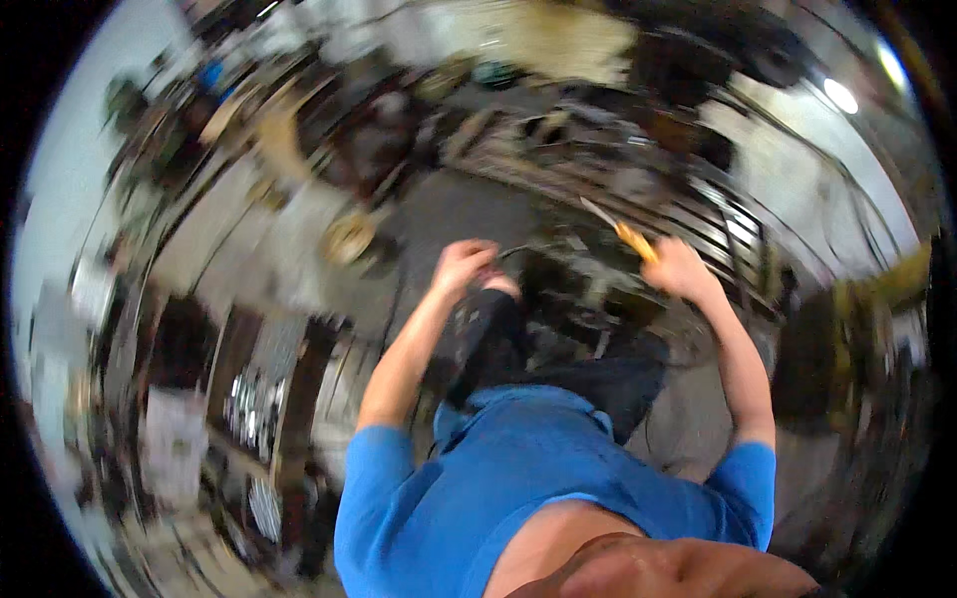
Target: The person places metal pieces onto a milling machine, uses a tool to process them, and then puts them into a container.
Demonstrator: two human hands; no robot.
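A: What's biggest out front?
B: A slatted metal frame [573, 182], blurred, beyond both hands. It probably limits forward reach on the right.
A: And on the left?
B: An open-topped box [289, 409] of shiny metal pieces [252, 407], perhaps kept low and to the side for easy reach. Farther forward, a smaller round tan disc [349, 237] lies well apart from the hands.
A: The hands?
B: The right hand [678, 267] grasps a yellow-handled tool. The left hand [467, 264] is curled near the dark trousers [493, 334]; I can't tell whether it holds anything.
A: Why that grip?
B: The yellow-handled tool [635, 241] is held by its rear, pale tip slanting forward-left, likely keeping fingers clear.
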